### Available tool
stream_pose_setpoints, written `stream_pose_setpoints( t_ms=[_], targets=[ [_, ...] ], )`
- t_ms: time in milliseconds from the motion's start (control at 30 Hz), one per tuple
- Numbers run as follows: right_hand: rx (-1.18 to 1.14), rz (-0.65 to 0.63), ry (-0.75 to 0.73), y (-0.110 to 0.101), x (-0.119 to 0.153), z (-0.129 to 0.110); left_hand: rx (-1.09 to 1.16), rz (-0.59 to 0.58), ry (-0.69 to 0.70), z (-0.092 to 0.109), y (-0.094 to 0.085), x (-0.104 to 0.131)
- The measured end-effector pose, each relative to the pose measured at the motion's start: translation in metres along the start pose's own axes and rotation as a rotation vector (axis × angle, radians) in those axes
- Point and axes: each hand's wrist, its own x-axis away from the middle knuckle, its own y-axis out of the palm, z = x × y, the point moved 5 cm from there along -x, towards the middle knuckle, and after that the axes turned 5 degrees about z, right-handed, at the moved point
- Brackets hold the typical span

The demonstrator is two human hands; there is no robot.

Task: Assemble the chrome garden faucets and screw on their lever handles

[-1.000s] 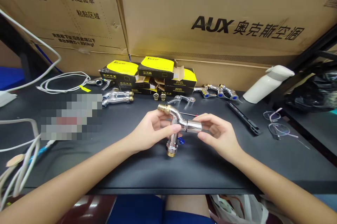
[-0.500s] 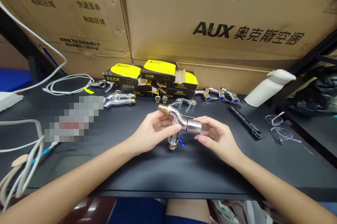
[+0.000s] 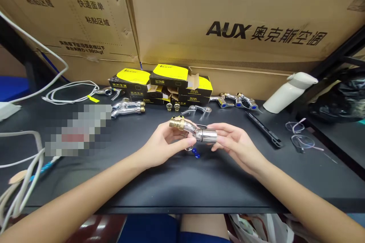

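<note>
A chrome faucet body with a brass threaded end is held above the table in front of me. My left hand grips it near the bend, the thumb along its near side. At the smooth cylinder end, my right hand closes thumb and fingers on the metal. Another end of the faucet is partly hidden behind my left thumb. Small blue caps lie on the table just below it. Two brass fittings and chrome lever handles rest beyond my hands.
Black and yellow boxes are stacked behind. More chrome faucet bodies lie left and other faucet parts right. A black utility knife, glasses and a white bottle are further right. Cables run along the left.
The faucet body has been turned in my hands, its downward branch swinging back out of sight. My right hand has closed in on the cylinder end.
</note>
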Motion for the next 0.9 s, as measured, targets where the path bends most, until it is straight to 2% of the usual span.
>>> stream_pose_setpoints(
  t_ms=[67, 167, 300, 500, 633, 733, 800, 900],
  targets=[
    [0.032, 0.023, -0.065, 0.000, 0.002, 0.002, 0.012, 0.021, -0.027, -0.001, -0.001, -0.001],
    [0.140, 0.018, -0.183, 0.002, 0.006, 0.003, 0.040, -0.007, -0.085, -0.003, 0.000, -0.001],
    [0.338, 0.044, -0.368, 0.002, 0.010, -0.008, 0.076, -0.038, -0.093, -0.003, 0.004, 0.000],
    [0.222, 0.046, -0.170, 0.004, 0.010, -0.006, -0.058, 0.002, 0.020, 0.002, 0.002, 0.005],
    [0.090, -0.015, -0.019, 0.009, 0.009, 0.006, -0.225, 0.035, 0.138, 0.010, -0.001, 0.009],
    [0.073, -0.082, 0.027, 0.010, 0.008, 0.011, -0.257, 0.017, 0.137, 0.009, -0.001, 0.008],
    [0.183, -0.103, -0.099, 0.010, 0.008, 0.004, -0.182, -0.001, 0.079, 0.004, 0.000, 0.005],
    [0.514, -0.093, -0.493, 0.013, 0.016, -0.014, -0.042, -0.012, -0.037, -0.004, 0.003, 0.000]
  ],
)
